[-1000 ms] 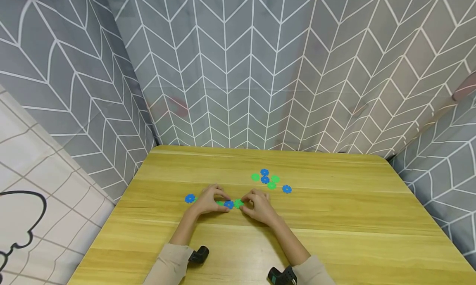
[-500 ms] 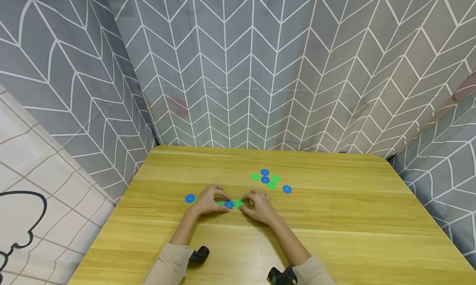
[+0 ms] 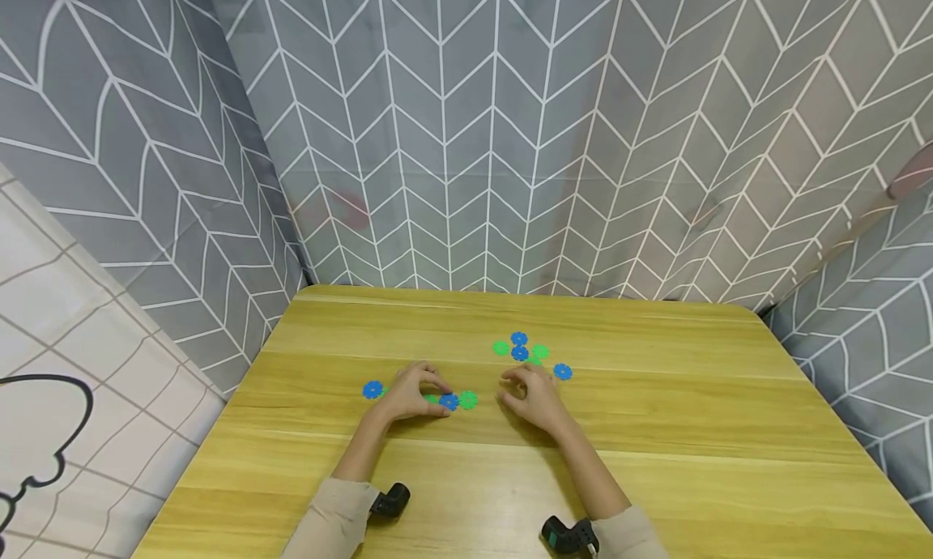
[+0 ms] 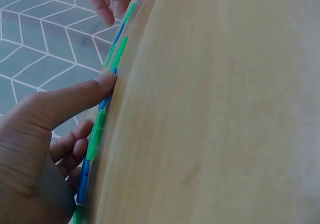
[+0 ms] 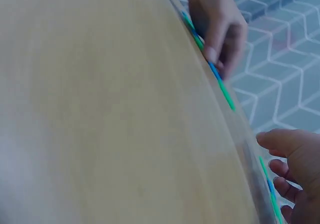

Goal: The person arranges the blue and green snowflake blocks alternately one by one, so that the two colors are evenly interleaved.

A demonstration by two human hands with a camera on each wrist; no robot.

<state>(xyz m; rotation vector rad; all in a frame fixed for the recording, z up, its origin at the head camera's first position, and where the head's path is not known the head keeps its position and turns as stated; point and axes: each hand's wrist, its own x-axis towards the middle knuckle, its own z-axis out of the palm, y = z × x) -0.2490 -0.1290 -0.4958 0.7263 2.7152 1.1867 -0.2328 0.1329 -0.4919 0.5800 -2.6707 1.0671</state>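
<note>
A row of flat flower-shaped plastic discs, blue and green by turns, lies on the wooden table. My left hand [image 3: 410,393] arches over the row and pinches a blue disc [image 3: 449,401] between thumb and fingers. On that disc's right side is a green disc [image 3: 468,400], the row's right end. Another blue disc [image 3: 372,390] shows at the left end; the middle of the row is partly hidden under the left hand. My right hand [image 3: 535,398] hovers right of the row, fingers loosely bent, thumb and forefinger apart with nothing between them.
Behind the right hand lie loose discs: a green one [image 3: 500,347], several blue and green ones grouped near a blue disc [image 3: 519,353], and a blue disc [image 3: 563,372] off to the right. A patterned curtain [image 3: 466,138] hangs beyond the table's [image 3: 656,429] far edge.
My right hand has let go of the green end disc and moved right, now partly covering a loose green disc. The left hand and the row have stayed in place.
</note>
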